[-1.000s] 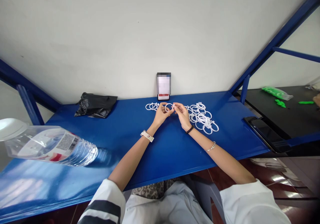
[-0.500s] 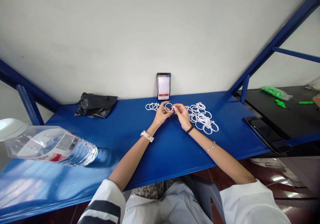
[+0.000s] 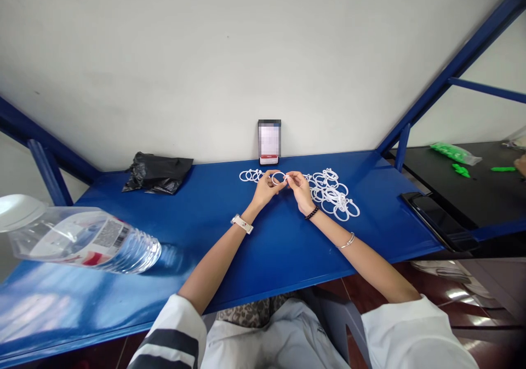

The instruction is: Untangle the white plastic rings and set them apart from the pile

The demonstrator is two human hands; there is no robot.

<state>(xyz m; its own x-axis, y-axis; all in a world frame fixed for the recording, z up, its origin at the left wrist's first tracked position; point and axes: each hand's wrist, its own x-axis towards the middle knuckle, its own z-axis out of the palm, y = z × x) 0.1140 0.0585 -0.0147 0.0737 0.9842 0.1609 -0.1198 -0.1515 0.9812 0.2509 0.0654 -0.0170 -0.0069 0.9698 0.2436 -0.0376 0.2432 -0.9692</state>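
Between my two hands is a white plastic ring [image 3: 279, 172], held just above the blue table. My left hand [image 3: 264, 191] grips its left side between thumb and fingers. At its right edge, the fingertips of my right hand [image 3: 299, 189] pinch the ring where a small knob or joint seems to be; the fingers partly hide it. To the right, close to my right hand, lies a loose heap of similar white rings [image 3: 333, 194]. A few more white rings [image 3: 249, 175] lie in a row left of my left hand, partly covered by it.
A phone [image 3: 269, 142] leans upright against the wall. On the left are a black plastic bag [image 3: 158, 172] and a large clear bottle [image 3: 102, 241]. Another phone [image 3: 438, 221] lies at the table's right edge. Beyond it, green pieces [image 3: 460, 170] lie on a black table near another person's hand.
The ring has tilted slightly in my fingers, and its outline looks flatter. Both hands have stayed almost in place.
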